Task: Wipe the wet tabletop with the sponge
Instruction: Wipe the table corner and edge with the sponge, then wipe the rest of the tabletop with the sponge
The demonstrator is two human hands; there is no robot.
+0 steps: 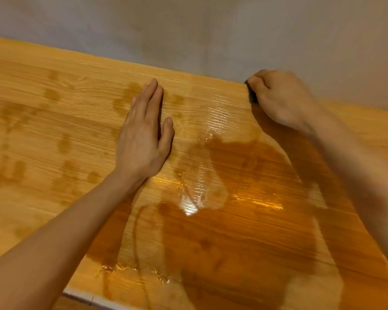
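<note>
With my left hand (pixel 143 135) flat on the counter (pixel 43 130) and my right hand (pixel 278 97) clenching the dark sponge (pixel 251 95) at the far edge, I'd drag slow, firm strokes through the puddle (pixel 233 171).

We are seeing warm, dim light glaring off the wet tabletop (pixel 189 206); the right hand (pixel 278 99) is blurring, and the edges are bending with wide-angle distortion.
</note>
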